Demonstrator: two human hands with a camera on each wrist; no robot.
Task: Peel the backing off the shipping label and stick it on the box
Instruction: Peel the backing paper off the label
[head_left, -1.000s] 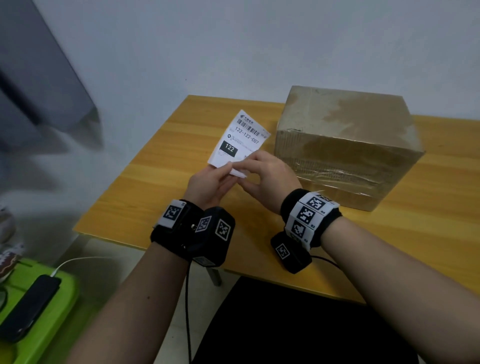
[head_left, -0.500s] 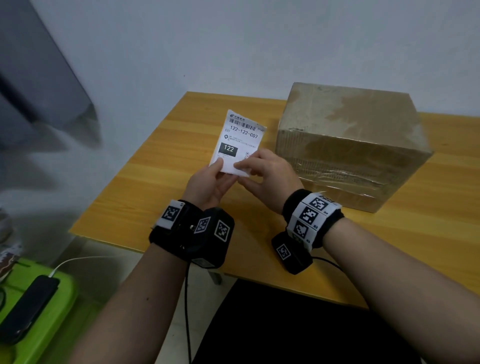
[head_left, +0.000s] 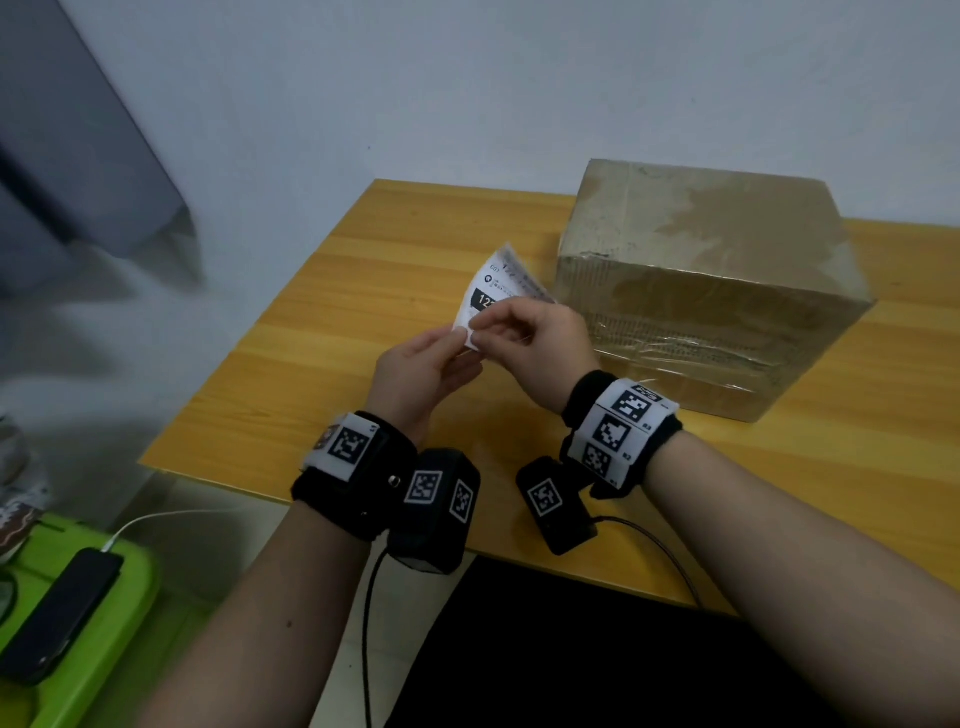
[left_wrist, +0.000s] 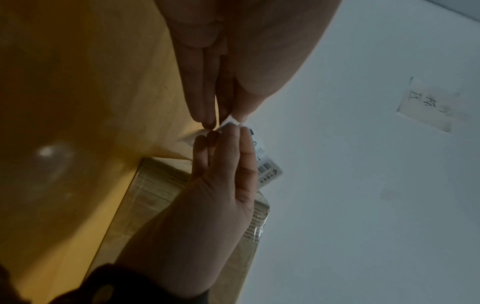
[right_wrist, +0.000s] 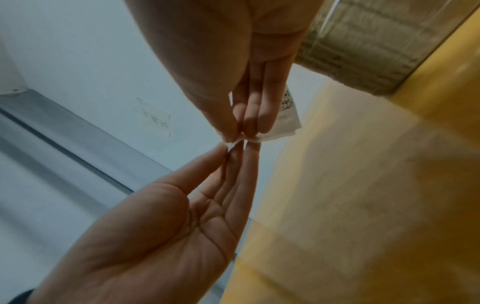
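The white shipping label (head_left: 496, 291) with a barcode and black number block is held above the wooden table (head_left: 363, 312), left of the brown cardboard box (head_left: 711, 280). My left hand (head_left: 461, 344) pinches the label's near lower corner from below. My right hand (head_left: 480, 328) pinches the same corner from the right, where a small white flap curls up. In the right wrist view both hands' fingertips meet on that corner of the label (right_wrist: 287, 121), with the box (right_wrist: 363, 41) behind. The left wrist view shows the label (left_wrist: 267, 168) behind the right hand's fingers (left_wrist: 233, 144).
The box stands at the table's back right, wrapped in clear tape. A green bin (head_left: 119, 613) with a dark phone (head_left: 62, 608) and white cable sits on the floor at lower left. A taped note (left_wrist: 426, 105) hangs on the white wall. Something black (head_left: 597, 649) lies under the table's near edge.
The label has bent and turned away towards the box, so less of its print faces me. My right fingers have slid left to its lower corner, where a flap now curls up.
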